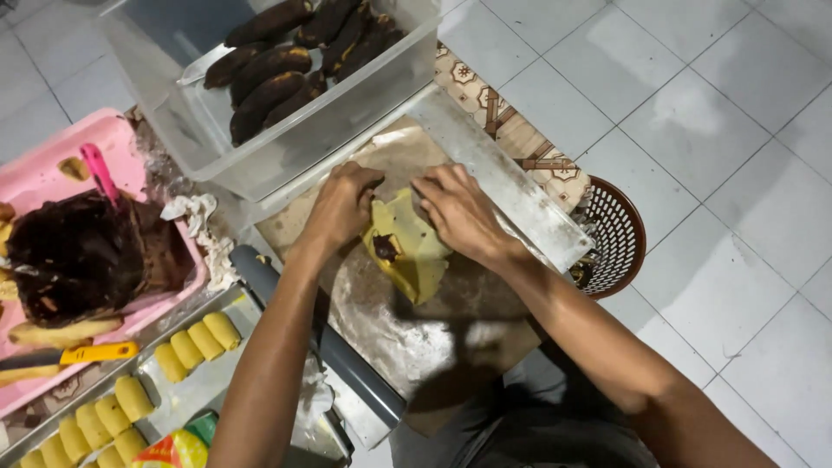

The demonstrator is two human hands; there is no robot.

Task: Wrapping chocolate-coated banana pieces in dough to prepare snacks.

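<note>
A thin yellow dough sheet [414, 251] with a dark filling spot lies on a floured brown board [407, 338]. My left hand [342, 206] presses on the sheet's upper left edge with fingers curled. My right hand [459, 211] grips the sheet's upper right edge and folds it over. Both hands touch the dough.
A clear plastic tub [295, 130] of dark ripe bananas stands just beyond the board. At left are a pink tray [39, 173] with dark chocolate filling, a yellow-handled knife [82, 354], and a metal tray [186, 394] of rolled yellow dough pieces. A brown basket [620, 234] sits on the tiled floor at right.
</note>
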